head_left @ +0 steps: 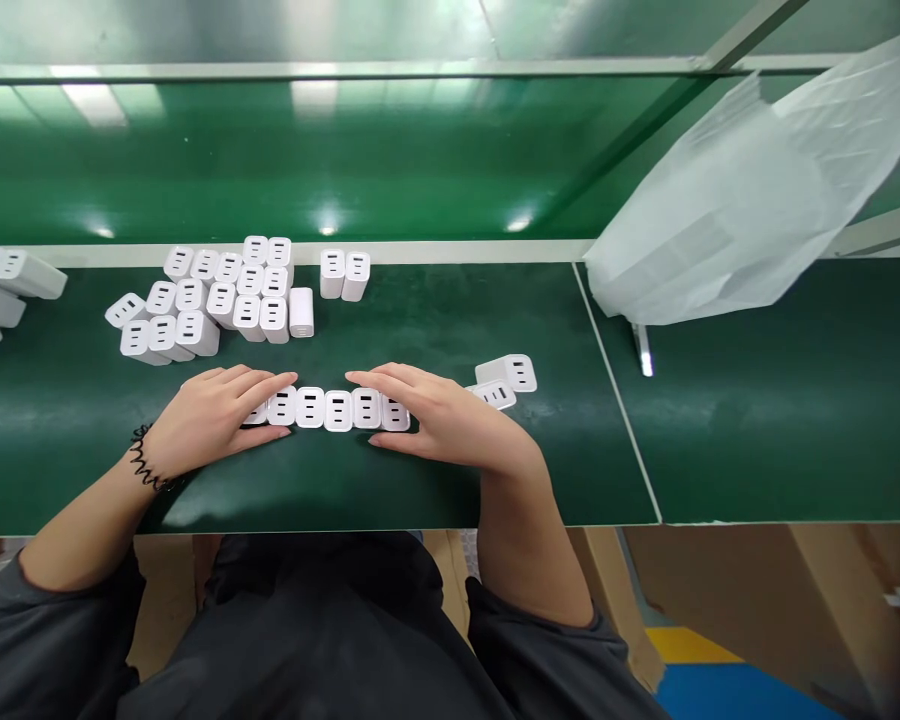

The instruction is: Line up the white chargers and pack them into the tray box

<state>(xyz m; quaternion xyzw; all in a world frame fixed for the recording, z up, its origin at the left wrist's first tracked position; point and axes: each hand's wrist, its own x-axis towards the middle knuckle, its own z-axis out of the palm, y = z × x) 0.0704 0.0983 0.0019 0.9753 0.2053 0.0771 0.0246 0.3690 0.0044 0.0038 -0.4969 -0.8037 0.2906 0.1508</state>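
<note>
A row of several white USB chargers [337, 410] stands side by side on the green table in front of me, port faces up. My left hand [208, 412] grips the left end of this row, thumb along the near side and fingers along the far side. Around the right end closes my right hand [442, 415] in the same way. The palms partly cover the end chargers, while the middle ones show fully between the hands. Just beyond my right wrist lie a few loose chargers [521, 373], tipped at angles and partly hidden by the forearm.
A cluster of several upright chargers [251, 280] stands toward the back left, with a pair [344, 274] beside it. More chargers [26, 272] lie at the far left edge. A translucent plastic bag [735, 210] hangs at the right over the table [780, 430].
</note>
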